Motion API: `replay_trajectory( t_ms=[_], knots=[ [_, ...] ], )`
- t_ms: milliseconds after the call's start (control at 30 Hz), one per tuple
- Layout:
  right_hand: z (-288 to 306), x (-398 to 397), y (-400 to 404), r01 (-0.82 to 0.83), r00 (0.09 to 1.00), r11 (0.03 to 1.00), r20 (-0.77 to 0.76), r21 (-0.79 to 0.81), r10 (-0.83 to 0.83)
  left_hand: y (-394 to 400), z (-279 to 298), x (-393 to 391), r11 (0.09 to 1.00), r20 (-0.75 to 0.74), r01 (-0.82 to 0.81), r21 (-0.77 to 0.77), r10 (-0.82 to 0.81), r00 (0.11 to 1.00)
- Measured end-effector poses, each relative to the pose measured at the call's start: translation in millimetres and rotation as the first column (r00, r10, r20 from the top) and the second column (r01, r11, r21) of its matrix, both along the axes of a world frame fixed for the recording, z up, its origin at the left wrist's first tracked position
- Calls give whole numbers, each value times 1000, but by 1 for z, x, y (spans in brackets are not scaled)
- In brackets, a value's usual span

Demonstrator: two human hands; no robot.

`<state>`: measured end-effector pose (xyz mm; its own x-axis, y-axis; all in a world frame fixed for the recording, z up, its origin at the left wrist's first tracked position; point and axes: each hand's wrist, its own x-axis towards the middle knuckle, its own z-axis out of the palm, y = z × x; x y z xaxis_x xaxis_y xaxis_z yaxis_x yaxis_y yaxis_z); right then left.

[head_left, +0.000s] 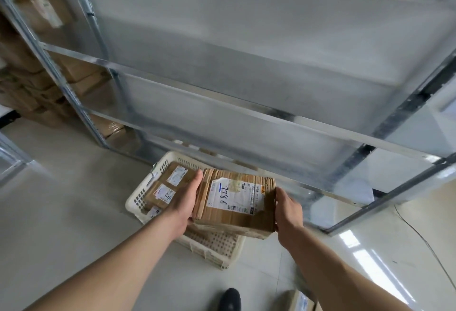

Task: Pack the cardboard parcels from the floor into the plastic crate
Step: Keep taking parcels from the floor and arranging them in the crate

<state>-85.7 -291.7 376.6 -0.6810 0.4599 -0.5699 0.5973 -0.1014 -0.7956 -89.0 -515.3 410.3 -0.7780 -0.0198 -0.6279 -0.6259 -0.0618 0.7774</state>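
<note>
A flat cardboard parcel (234,212) with a white label marked 7786 hangs above the cream plastic crate (138,197) on the floor. My left hand (185,199) grips its left edge and my right hand (287,209) grips its right edge. Inside the crate lie labelled cardboard parcels (160,192), packed at its left side; the right side of the crate is hidden under the held parcel. Another parcel (299,302) lies on the floor at the bottom edge.
A tall metal shelving rack (222,103) stands right behind the crate, its lower beam close over the crate's far rim. Stacked cardboard boxes (32,83) fill the shelves at left. My dark shoe (230,299) is near the crate. A thin cable (419,234) runs over the floor at right.
</note>
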Motion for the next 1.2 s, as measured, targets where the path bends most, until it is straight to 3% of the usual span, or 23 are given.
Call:
replay_trajectory(
  t_ms=[233,633,967,1200],
  knots=[
    [-39,-60,-15,-29,997,994,69,-104,36,-16,-26,-64,999,78,24,-27,-22,997],
    [-107,-140,-43,-51,979,992,191,-113,72,-46,-90,-157,995,173,85,-51,-75,982],
    [-202,-147,-93,69,951,988,309,-139,-23,-95,-204,-197,951,310,309,-29,-285,907],
    [-300,-132,-143,172,918,979,379,-109,-119,-134,-316,-210,901,394,428,-75,-367,843]
  ],
)
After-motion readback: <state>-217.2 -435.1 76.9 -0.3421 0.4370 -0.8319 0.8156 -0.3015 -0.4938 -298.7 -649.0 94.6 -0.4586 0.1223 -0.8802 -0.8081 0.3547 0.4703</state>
